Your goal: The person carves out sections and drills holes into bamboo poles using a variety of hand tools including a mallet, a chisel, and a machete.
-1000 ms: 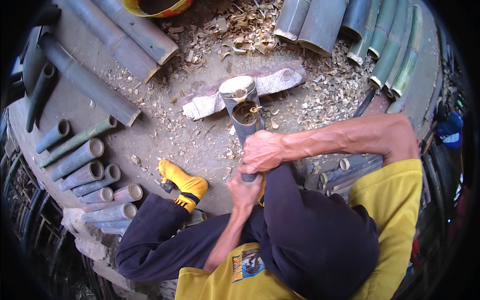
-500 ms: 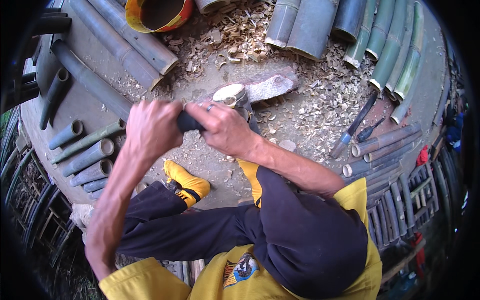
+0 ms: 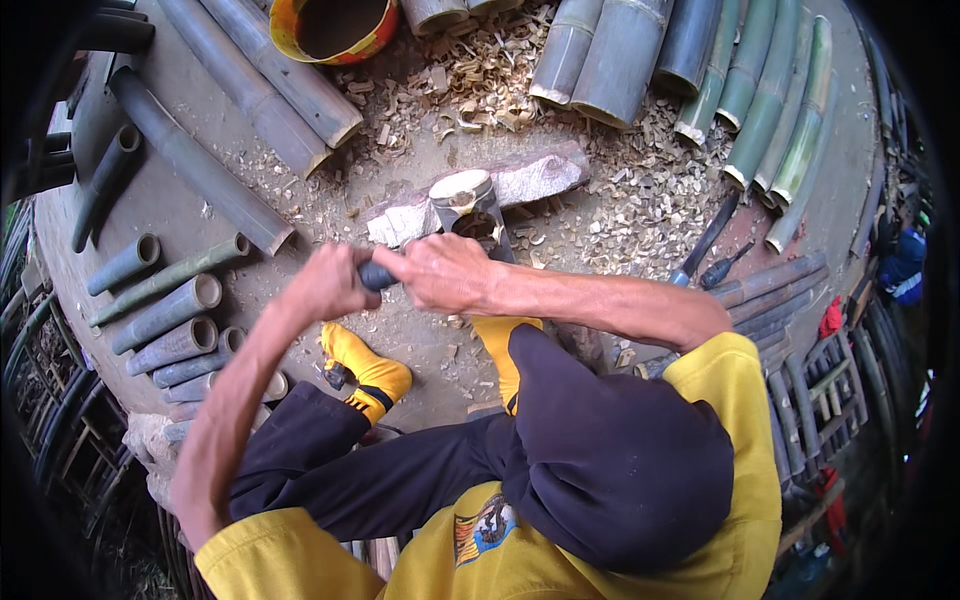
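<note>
My left hand (image 3: 333, 284) and my right hand (image 3: 447, 272) are closed around a short dark cylinder (image 3: 376, 276) that shows between them. Most of it is hidden by my fingers, so I cannot tell what it is. Just beyond my right hand, a bamboo piece (image 3: 482, 222) with a pale cut end and a hollowed opening rests against a rough, pale-faced log (image 3: 545, 180). Whether the dark cylinder joins that piece is hidden. My feet, in yellow footwear (image 3: 368, 365), are set below my hands.
Wood chips (image 3: 640, 215) litter the ground around the log. Bamboo poles (image 3: 260, 85) lie at upper left, with short tubes (image 3: 168, 312) below. Thick bamboo sections (image 3: 622, 65) and green lengths (image 3: 765, 125) lie at upper right. A bucket (image 3: 335, 28) and a long-bladed knife (image 3: 712, 240) are also around.
Both hands have come lower and closer to me, still gripping the dark cylinder. My right forearm lies more level, and the view has shifted slightly.
</note>
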A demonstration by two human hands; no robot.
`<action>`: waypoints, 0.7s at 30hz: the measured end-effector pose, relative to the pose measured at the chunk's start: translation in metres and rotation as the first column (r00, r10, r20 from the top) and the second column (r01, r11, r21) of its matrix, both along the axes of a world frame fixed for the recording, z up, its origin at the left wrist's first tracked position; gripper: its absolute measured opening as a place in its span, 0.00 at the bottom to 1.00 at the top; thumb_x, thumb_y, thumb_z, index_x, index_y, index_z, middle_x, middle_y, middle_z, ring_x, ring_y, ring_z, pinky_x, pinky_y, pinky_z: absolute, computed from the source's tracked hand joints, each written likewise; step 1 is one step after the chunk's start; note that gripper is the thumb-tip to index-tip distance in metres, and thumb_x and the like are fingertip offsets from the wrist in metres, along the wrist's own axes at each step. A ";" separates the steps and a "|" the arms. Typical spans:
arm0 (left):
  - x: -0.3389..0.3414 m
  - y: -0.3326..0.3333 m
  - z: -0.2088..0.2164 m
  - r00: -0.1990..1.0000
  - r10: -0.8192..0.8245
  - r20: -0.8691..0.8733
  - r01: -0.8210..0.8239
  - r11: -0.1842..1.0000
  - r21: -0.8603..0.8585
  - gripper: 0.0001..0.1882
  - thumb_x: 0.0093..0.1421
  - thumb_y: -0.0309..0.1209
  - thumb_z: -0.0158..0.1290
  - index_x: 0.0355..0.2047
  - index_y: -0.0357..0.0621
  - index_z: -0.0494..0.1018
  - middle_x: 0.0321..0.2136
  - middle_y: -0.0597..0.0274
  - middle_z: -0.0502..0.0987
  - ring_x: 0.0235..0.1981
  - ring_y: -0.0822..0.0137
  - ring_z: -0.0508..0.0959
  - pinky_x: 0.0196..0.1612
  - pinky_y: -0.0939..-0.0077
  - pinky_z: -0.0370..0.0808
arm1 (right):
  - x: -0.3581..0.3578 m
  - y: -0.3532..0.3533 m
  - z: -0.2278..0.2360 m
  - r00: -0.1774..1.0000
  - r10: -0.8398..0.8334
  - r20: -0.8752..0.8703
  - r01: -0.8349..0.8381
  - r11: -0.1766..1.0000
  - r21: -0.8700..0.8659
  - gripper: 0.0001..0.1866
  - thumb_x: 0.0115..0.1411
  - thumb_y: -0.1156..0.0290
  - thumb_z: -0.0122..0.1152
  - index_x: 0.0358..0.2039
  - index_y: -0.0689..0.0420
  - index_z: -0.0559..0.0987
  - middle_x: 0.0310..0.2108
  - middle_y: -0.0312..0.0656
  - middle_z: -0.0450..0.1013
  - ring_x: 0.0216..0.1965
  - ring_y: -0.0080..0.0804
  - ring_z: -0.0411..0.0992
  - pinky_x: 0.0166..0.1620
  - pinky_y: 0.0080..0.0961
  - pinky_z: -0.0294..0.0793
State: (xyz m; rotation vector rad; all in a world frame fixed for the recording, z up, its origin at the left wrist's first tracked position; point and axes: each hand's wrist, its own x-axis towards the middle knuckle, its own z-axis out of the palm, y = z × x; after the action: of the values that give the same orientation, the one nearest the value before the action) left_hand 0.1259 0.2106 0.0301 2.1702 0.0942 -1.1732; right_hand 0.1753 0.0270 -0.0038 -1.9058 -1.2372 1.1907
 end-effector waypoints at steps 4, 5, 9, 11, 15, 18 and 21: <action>-0.001 0.002 0.023 0.996 -0.095 -0.005 0.094 0.984 0.152 0.18 0.38 0.31 0.58 0.32 0.40 0.77 0.20 0.46 0.77 0.25 0.49 0.79 0.37 0.61 0.76 | -0.028 -0.005 0.000 0.984 -0.177 0.027 0.169 0.969 0.183 0.22 0.50 0.76 0.51 0.48 0.57 0.65 0.22 0.54 0.72 0.23 0.52 0.75 0.25 0.44 0.76; 0.007 0.003 0.028 0.989 -0.141 -0.032 0.144 0.973 0.182 0.19 0.38 0.32 0.58 0.33 0.40 0.77 0.21 0.46 0.77 0.25 0.51 0.79 0.37 0.62 0.76 | -0.023 0.000 0.004 0.984 -0.179 0.011 0.175 0.971 0.163 0.21 0.50 0.76 0.51 0.47 0.57 0.66 0.22 0.53 0.72 0.23 0.52 0.75 0.25 0.45 0.75; -0.048 -0.014 -0.001 0.920 0.264 -0.288 -0.269 0.963 0.022 0.19 0.37 0.31 0.62 0.31 0.35 0.76 0.22 0.53 0.78 0.24 0.65 0.77 0.31 0.70 0.73 | -0.010 -0.004 -0.004 0.985 0.162 0.052 -0.167 0.981 0.103 0.15 0.49 0.73 0.54 0.40 0.55 0.68 0.19 0.48 0.72 0.21 0.47 0.75 0.24 0.43 0.74; -0.091 -0.053 0.000 0.782 0.526 -0.336 -0.553 0.833 0.017 0.18 0.40 0.30 0.62 0.31 0.33 0.74 0.22 0.60 0.75 0.21 0.68 0.74 0.27 0.72 0.73 | -0.011 -0.013 -0.006 0.923 0.366 0.123 -0.382 0.911 0.158 0.12 0.49 0.72 0.55 0.37 0.53 0.70 0.17 0.46 0.72 0.20 0.42 0.75 0.20 0.39 0.72; -0.112 -0.155 0.012 0.570 0.779 -0.263 -0.782 0.612 0.119 0.16 0.44 0.29 0.59 0.35 0.37 0.74 0.21 0.56 0.77 0.23 0.69 0.77 0.30 0.69 0.75 | 0.000 -0.042 -0.010 0.757 0.630 0.171 -0.651 0.712 0.262 0.07 0.46 0.68 0.57 0.26 0.56 0.74 0.19 0.44 0.74 0.23 0.40 0.76 0.21 0.37 0.74; -0.115 -0.216 -0.005 0.427 0.901 0.078 -0.901 0.416 0.124 0.17 0.46 0.29 0.58 0.37 0.38 0.73 0.23 0.46 0.78 0.26 0.57 0.81 0.32 0.65 0.75 | 0.001 -0.054 -0.010 0.674 0.695 0.250 -0.738 0.646 0.195 0.06 0.47 0.66 0.56 0.23 0.54 0.77 0.18 0.42 0.75 0.23 0.38 0.76 0.20 0.36 0.74; -0.125 -0.194 -0.007 0.458 0.888 0.030 -0.885 0.453 0.108 0.16 0.45 0.29 0.58 0.36 0.39 0.74 0.23 0.46 0.78 0.26 0.57 0.81 0.32 0.65 0.75 | -0.012 -0.055 -0.014 0.774 0.594 0.219 -0.625 0.773 0.110 0.07 0.46 0.66 0.56 0.20 0.54 0.79 0.18 0.40 0.75 0.23 0.37 0.77 0.19 0.36 0.73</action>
State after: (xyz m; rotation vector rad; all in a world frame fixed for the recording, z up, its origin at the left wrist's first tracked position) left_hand 0.0012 0.0164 0.0231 1.7139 1.2053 -0.5424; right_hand 0.1633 -0.0277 -0.0176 -1.5290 -2.1000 1.1728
